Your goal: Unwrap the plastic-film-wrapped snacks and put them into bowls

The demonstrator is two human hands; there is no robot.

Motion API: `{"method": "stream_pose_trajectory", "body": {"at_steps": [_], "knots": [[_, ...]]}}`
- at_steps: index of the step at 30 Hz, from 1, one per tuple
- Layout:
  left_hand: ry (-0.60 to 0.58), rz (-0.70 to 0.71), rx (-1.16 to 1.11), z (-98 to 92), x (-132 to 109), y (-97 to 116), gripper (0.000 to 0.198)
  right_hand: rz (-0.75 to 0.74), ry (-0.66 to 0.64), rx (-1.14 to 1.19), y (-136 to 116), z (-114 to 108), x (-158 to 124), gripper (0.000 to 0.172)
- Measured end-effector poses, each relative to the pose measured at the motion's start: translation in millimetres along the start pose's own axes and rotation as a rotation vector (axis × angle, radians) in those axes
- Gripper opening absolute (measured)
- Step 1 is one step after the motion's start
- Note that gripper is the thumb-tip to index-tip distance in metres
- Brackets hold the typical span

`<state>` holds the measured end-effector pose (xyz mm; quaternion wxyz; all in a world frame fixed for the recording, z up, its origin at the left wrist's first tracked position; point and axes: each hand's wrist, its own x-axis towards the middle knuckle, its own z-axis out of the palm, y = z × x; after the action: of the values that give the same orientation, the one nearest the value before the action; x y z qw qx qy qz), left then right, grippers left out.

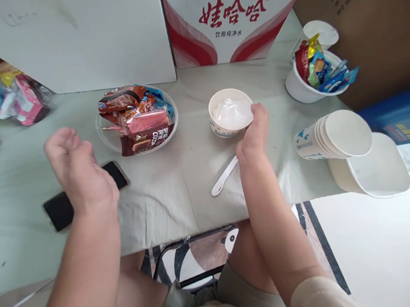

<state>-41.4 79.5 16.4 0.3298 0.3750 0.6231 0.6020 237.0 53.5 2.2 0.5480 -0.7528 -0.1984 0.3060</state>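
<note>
A paper bowl [220,130] stands upright on the cloth-covered table, with crumpled clear plastic [233,113] inside it. My right hand [254,133] is at the bowl's right side, fingers against its rim; part of its grip is hidden. Just left of my right wrist lies a flat white plastic utensil [224,176], one end hidden under the hand. My left hand [81,169], slightly blurred, hovers above a dark phone [115,174] with fingers loosely bent and nothing visible in them. Behind the left hand, a clear bowl [175,123] holds wrapped snacks [143,120].
At right are a white tub [300,88] of snack packets, stacked paper cups [347,132] and a white rectangular container [381,164]. A white box [112,38] and a red-and-white carton [235,43] line the back. More packets [15,99] lie far left.
</note>
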Motion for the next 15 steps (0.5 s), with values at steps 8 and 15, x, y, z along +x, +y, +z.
{"method": "stream_pose_trajectory", "body": {"at_steps": [8,15], "knots": [[0.0,-0.279,-0.417,29.4,-6.6,-2.3,0.024,-0.285,0.172,0.068,-45.9,-63.3,-22.7,0.039],[-0.04,-0.336,-0.232,28.6,-6.3,-6.0,0.038,-0.062,0.472,-0.396,-112.5,-178.2,89.2,0.026]]}}
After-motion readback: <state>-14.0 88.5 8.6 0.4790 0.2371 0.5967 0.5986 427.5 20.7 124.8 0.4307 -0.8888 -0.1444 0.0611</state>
